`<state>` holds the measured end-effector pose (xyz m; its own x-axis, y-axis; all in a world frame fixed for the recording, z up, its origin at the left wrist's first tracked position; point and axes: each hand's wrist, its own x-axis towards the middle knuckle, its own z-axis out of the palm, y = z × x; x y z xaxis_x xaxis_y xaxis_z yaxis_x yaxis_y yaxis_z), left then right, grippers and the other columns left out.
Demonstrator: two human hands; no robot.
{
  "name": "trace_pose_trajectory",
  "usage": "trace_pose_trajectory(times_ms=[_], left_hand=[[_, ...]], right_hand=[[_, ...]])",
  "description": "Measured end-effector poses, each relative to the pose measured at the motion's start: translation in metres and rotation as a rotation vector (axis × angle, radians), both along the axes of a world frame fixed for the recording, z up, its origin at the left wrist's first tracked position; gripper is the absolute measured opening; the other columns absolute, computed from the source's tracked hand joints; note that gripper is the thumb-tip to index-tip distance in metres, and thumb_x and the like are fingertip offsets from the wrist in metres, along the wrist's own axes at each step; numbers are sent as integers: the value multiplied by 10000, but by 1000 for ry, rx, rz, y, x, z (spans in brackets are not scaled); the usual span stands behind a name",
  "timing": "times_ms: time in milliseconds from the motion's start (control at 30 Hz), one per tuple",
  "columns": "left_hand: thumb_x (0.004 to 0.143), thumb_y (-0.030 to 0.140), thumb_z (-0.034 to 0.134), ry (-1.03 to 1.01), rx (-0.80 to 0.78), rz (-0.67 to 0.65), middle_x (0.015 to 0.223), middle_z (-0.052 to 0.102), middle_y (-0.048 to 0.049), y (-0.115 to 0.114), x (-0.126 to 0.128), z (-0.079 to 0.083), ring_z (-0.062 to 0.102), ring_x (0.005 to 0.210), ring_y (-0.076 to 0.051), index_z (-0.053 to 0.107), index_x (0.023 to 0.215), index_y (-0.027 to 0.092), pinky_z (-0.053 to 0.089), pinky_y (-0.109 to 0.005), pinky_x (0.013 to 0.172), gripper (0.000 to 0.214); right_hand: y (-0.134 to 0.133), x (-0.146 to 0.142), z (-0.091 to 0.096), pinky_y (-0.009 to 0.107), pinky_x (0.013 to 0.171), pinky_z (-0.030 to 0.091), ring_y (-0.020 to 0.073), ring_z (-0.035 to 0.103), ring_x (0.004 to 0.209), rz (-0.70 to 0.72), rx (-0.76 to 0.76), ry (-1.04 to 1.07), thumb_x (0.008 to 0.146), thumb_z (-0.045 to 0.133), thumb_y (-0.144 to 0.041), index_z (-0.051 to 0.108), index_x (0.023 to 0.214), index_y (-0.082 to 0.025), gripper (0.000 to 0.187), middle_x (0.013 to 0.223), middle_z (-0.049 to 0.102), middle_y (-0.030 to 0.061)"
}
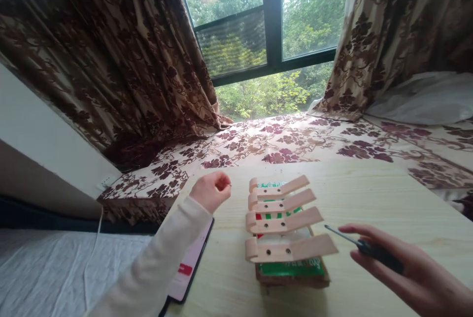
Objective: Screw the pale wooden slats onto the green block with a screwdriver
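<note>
Between my hands, several pale wooden strips [304, 246] lie in a row across a green and white package [281, 269]. Each strip has a rounded, curled left end, a raised right end and two dark screw heads. My right hand [399, 263] grips a screwdriver [377, 253] by its dark handle, its metal shaft pointing left toward the nearest strip's tip, apart from it. To the left of the strips, my left hand [212, 191] is closed in a pinch above the table; whatever the fingertips hold is too small to make out.
A tablet-like device [195, 263] with a pinkish screen lies partly under my left forearm on the light wooden table [369, 194]. Beyond it is a ledge with a floral cover [281, 140], below a window [273, 21] between patterned curtains [121, 61]. A whitish plastic bag [424, 98] sits at right.
</note>
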<state>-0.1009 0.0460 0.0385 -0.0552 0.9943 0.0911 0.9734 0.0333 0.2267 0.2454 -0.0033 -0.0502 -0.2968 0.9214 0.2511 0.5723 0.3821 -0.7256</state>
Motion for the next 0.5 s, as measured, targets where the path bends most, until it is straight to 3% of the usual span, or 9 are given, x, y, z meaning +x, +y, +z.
trace_pose_trajectory(times_ms=[100, 167, 233, 367, 500], left_hand=[[799, 191, 508, -142, 138, -148, 790, 625, 44, -42, 24, 11, 589, 758, -77, 566, 1094, 230, 477, -238, 815, 304], [804, 204, 512, -404, 265, -368, 843, 651, 9, -62, 37, 10, 608, 795, -104, 650, 922, 228, 501, -226, 734, 183], [800, 190, 522, -490, 280, -420, 841, 671, -7, -74, 46, 6, 625, 793, -124, 663, 874, 225, 513, -239, 717, 163], [774, 169, 556, -413, 338, -425, 818, 683, 1, -82, 54, 0, 636, 755, -124, 648, 857, 223, 510, -229, 696, 135], [780, 142, 551, -271, 419, -490, 822, 665, 14, -87, 58, -4, 612, 775, -107, 628, 851, 231, 485, -225, 711, 137]], right_hand=[[-3, -11, 12, 237, 656, 522, 235, 638, 855, 35, -57, -24, 803, 528, -434, 601, 1090, -235, 357, 945, 682, 56], [-6, -18, 18, 267, 712, 509, 233, 628, 864, 83, -80, -26, 834, 497, -395, 568, 1135, -237, 348, 942, 677, 58], [-9, -23, 23, 274, 739, 493, 211, 619, 850, 127, -115, -47, 862, 460, -383, 522, 1178, -233, 356, 939, 667, 55], [-12, -26, 33, 240, 681, 471, 164, 607, 753, 146, -134, -93, 881, 429, -388, 477, 1199, -237, 355, 888, 659, 37], [-9, -27, 41, 225, 660, 451, 152, 607, 755, 186, -36, -122, 881, 434, -364, 515, 1126, -246, 284, 931, 655, 34]])
